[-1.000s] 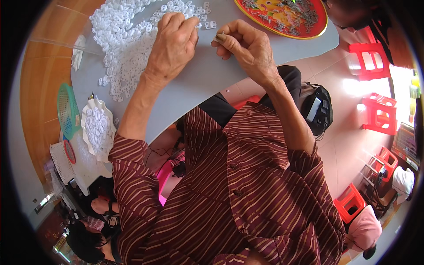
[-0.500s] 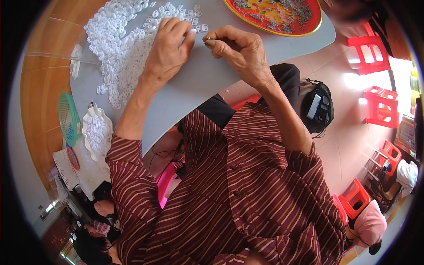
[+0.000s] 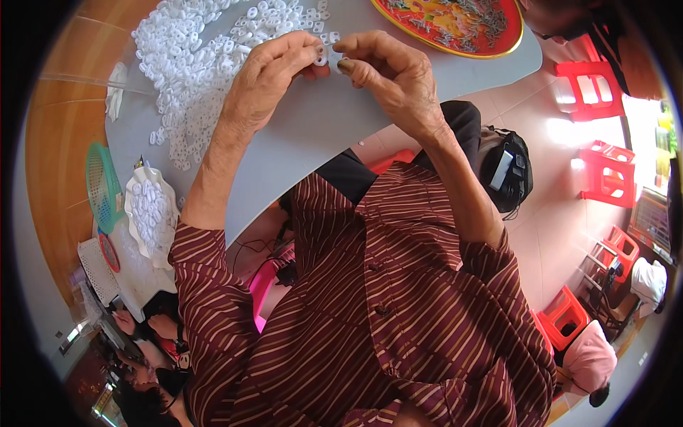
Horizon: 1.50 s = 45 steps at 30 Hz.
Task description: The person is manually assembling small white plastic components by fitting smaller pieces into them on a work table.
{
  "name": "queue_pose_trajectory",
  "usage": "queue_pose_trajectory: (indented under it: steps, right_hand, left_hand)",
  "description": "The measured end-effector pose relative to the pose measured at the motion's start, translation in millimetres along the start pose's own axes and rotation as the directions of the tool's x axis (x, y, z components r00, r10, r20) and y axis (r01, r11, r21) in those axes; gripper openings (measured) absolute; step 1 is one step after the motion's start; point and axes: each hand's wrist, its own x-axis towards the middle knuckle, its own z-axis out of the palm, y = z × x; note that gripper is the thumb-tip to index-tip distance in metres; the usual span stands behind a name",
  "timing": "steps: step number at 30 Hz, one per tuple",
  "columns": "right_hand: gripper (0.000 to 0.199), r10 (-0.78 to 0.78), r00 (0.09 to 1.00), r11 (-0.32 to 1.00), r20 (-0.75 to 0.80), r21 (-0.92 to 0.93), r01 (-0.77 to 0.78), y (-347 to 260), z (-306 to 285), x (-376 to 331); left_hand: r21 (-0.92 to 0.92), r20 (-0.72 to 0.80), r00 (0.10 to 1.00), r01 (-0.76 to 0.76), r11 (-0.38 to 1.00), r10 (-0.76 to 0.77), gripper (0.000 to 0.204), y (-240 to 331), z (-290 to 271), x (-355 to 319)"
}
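1. A small white plastic ring piece [image 3: 331,51] sits pinched between the fingertips of both hands, above the far part of the pale grey tabletop [image 3: 306,135].
2. The left hand [image 3: 274,75] is curled narrow, its thumb and forefinger closed on the small white piece from the left side; the other fingers fold over loosely.
3. The right hand [image 3: 388,75] meets it from the right, thumb and forefinger closed on the same piece, so the two hands touch at the fingertips.
4. A loose heap of similar small white plastic pieces [image 3: 196,64] spreads over the table just left of the left hand, reaching up to the far edge and touching the hand's knuckle side.
5. A round red tray with a gold rim and a coloured pattern [image 3: 455,28] lies on the table beyond the right hand, near it but apart; it carries a scatter of small thin grey parts, too small to tell their kind.
6. A white bag holding more white pieces [image 3: 149,213] rests off the table's left edge, beside a green plastic mesh basket [image 3: 103,185].
7. The person's dark red striped shirt [image 3: 370,306] fills the lower middle of the view.
8. Red plastic stools [image 3: 594,78] stand on the pale floor to the right, well apart from the hands.
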Motion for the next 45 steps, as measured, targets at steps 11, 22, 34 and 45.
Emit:
queue_pose_trajectory:
  steps: [11,22,34,45]
  right_hand:
    - [0.023,-0.003,0.999,1.000,0.037,-0.002,0.003,0.6,2.7,-1.0]
    - [0.024,0.000,0.999,0.999,0.043,-0.053,0.002,-1.5,1.8,-0.8]
    - [0.025,-0.025,1.000,1.000,-0.012,0.016,0.025,-3.4,2.5,-0.6]
    - [0.036,-0.065,0.998,0.990,0.017,-0.125,0.066,0.8,7.1,-2.2]
  left_hand:
    - [0.306,0.206,0.975,0.019,0.952,-0.086,0.029,25.9,-8.7,7.0]
    - [0.419,0.378,0.923,-0.099,0.902,-0.074,0.028,30.4,-14.2,21.9]
    - [0.320,-0.002,0.993,-0.112,0.941,0.118,0.033,4.9,21.7,-12.4]
    - [0.304,-0.181,0.975,-0.068,0.950,0.128,0.034,-2.0,30.0,-15.7]
